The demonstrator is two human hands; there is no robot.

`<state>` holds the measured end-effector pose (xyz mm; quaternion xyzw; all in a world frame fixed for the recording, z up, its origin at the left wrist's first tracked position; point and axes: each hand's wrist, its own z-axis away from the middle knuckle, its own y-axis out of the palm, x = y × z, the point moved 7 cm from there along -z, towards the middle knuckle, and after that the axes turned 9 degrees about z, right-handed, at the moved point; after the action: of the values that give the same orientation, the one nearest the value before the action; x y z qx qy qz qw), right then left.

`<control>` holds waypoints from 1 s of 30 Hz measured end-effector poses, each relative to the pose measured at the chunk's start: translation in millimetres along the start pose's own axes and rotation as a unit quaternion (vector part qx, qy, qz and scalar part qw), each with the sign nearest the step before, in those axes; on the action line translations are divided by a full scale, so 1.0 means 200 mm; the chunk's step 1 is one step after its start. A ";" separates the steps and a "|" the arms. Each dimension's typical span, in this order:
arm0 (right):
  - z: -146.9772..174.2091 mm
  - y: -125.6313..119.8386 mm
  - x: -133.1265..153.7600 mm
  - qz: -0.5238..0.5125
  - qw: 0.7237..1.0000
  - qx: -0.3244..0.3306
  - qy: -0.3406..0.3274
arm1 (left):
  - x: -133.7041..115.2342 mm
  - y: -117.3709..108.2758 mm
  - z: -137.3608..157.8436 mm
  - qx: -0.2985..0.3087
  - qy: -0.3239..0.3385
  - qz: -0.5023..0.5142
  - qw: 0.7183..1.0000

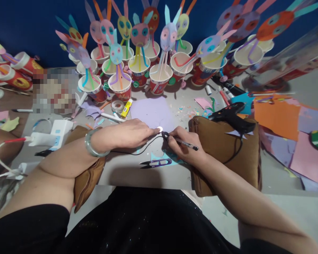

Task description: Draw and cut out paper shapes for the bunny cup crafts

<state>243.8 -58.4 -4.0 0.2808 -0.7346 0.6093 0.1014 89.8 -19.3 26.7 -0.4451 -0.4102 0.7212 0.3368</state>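
A sheet of light purple paper point(152, 111) lies on the table before me. My left hand point(131, 134) reaches across it, index finger stretched out, with the fingertip at a small white disc point(160, 129) near the paper's lower edge. My right hand point(184, 143) is closed around a dark pen point(187, 144), whose tip is close beside the disc; whether it touches is too small to tell. Purple-handled thread snips point(157, 163) lie nearer to me, on a scrap of blue paper. A black cord runs between my hands.
Paper cups point(160, 77) with rabbit-faced straw figures crowd the back. A black glue gun point(231, 118) rests on a brown cushion point(225, 155) at right. Glue stick point(126, 108), tape roll point(117, 106), power strip point(60, 134) and coloured paper point(277, 116) surround the work.
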 end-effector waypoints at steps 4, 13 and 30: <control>0.00 0.00 0.00 0.001 1.000 -0.001 -0.001 | -0.01 0.00 0.00 0.001 0.011 0.005 1.000; 0.01 0.01 0.02 0.023 0.999 0.003 -0.022 | -0.01 -0.01 0.00 0.000 0.005 0.003 1.000; 0.01 0.03 0.07 0.019 0.997 -0.001 -0.080 | -0.01 -0.01 -0.01 -0.004 -0.005 0.012 1.000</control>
<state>229.8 -63.4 -1.8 0.3143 -0.7465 0.5856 0.0310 92.1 -19.6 27.8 -0.4474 -0.4092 0.7261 0.3243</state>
